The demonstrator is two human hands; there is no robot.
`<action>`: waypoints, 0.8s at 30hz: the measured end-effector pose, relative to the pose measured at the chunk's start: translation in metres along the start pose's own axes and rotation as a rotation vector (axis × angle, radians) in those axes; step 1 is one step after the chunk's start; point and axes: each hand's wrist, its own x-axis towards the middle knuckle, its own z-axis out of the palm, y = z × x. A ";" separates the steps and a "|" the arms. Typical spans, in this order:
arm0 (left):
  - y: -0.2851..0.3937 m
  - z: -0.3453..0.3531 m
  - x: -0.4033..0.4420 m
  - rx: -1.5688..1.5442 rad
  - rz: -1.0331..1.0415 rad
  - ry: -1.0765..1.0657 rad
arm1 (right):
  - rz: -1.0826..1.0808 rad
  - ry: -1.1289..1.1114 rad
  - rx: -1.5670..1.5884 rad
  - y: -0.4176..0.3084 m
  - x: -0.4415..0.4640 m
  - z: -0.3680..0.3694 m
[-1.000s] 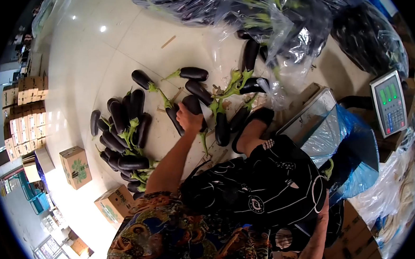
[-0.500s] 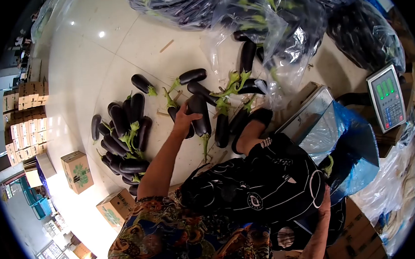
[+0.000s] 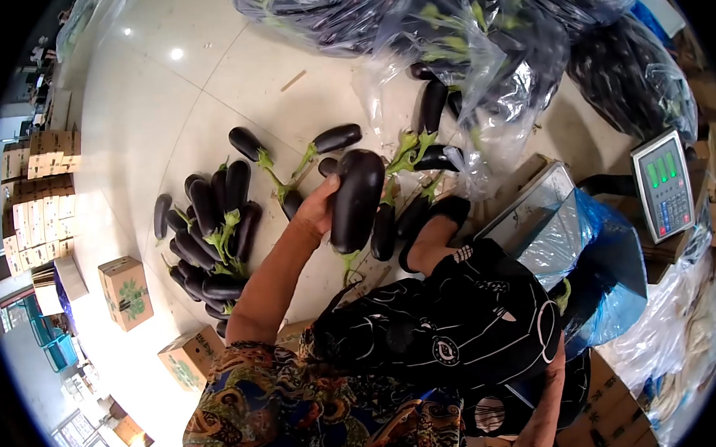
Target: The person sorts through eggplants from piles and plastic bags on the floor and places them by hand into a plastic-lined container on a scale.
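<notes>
My left hand (image 3: pixel 319 205) is closed around a large dark purple eggplant (image 3: pixel 358 197), lifted off the floor with its green stem pointing toward me. Close by on the floor lie other loose eggplants, one of them (image 3: pixel 337 138) just beyond my hand. My right forearm (image 3: pixel 549 392) reaches past my knee toward a box lined with blue plastic (image 3: pixel 616 290). The fingers of my right hand are hidden there. A green eggplant stem (image 3: pixel 563 295) shows at the box's inner edge.
A pile of eggplants (image 3: pixel 210 216) lies to the left. Clear plastic bags full of eggplants (image 3: pixel 470 44) stand at the far side. On the right is a digital scale display (image 3: pixel 663 184). Cardboard boxes (image 3: pixel 126 293) stand at the left. My sandalled foot (image 3: pixel 448 218) rests near the loose eggplants.
My left hand has raised the eggplant from the floor toward the camera and slightly right. The right arm has hardly moved.
</notes>
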 end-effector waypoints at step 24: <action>-0.055 -0.171 -0.114 1.644 0.143 1.292 | -0.042 -0.032 -0.084 0.039 0.014 -0.007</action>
